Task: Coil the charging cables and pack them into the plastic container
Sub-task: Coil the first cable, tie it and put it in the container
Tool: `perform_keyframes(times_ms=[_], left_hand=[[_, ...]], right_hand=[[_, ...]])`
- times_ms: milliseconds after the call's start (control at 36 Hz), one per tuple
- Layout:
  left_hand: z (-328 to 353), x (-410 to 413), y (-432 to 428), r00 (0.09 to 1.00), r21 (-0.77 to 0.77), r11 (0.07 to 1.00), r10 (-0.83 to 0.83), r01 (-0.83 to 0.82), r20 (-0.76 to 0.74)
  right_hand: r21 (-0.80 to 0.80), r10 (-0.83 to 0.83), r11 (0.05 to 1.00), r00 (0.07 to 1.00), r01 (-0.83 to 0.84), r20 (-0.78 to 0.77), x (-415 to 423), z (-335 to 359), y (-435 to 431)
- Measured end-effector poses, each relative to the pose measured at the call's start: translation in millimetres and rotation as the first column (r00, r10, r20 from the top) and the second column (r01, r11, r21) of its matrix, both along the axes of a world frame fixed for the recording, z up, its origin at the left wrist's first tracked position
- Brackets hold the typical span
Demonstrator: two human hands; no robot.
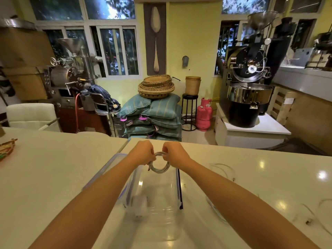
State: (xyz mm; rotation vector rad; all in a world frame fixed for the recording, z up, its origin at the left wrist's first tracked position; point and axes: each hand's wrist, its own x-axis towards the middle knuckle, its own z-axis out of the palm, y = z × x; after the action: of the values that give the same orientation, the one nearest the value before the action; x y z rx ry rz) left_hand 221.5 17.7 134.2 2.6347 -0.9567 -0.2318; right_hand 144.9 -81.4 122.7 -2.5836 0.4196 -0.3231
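In the centre of the frame, the left hand [143,152] and the right hand [173,152] both pinch one coiled cable [160,168] over the far end of the plastic container [178,187]. The left forearm [100,191] hides part of the lid [106,171]; loose cables [224,169] lie at right on the counter [53,168].

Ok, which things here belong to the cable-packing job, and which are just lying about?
Job: coiled cable, held by the left hand and right hand; clear plastic container; its lid; loose cables to the right.
Lying about: woven baskets; stacked sacks; pink gas cylinder; coffee roaster.
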Motion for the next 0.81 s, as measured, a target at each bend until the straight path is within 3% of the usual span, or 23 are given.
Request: perform_keyframes(times_ms=[139,361,611,806], left_hand=[[-27,10,-7,0.993,0.178,0.982,0.034,-0.054,0.116],[-58,18,-19,0.975,0.370,0.928,-0.053,-0.031,0.216],[-71,25,-21,0.973,0.411,0.912,-0.088,-0.008,0.213],[-72,23,-17,0.968,0.346,0.938,-0.086,-0.001,0.237]], right_hand=[[-0.048,-0.018,0.999,0.994,0.012,-0.110,23,-23,6],[-0.104,-0.088,0.993,0.962,0.063,-0.258,42,-46,16],[-0.033,-0.141,0.990,0.963,0.137,-0.230,48,-61,20],[-0.032,-0.139,0.990,0.963,0.135,-0.232,47,-61,19]])
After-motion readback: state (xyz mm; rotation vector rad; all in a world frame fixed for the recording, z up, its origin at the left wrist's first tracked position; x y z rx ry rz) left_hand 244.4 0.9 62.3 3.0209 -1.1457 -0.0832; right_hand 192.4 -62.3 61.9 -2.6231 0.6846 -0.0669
